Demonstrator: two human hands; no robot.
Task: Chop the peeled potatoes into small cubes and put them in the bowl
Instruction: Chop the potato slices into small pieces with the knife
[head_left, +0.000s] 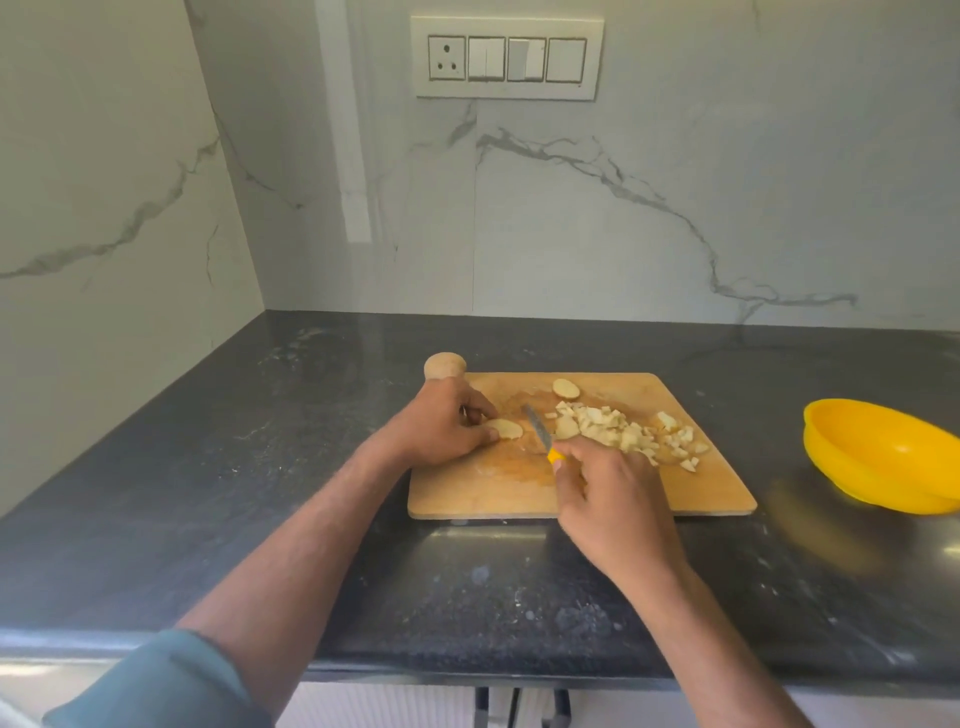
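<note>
Approx. halfway: pale potato cubes (628, 434) piled beside right hand (605, 501) gripping yellow-handled knife (540, 435), left hand (441, 423) pinching flat potato slice (503, 428), yellow plastic bowl (878, 457) prob. empty.

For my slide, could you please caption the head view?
Left hand steadies a potato slice while right hand cuts with a knife.
</note>
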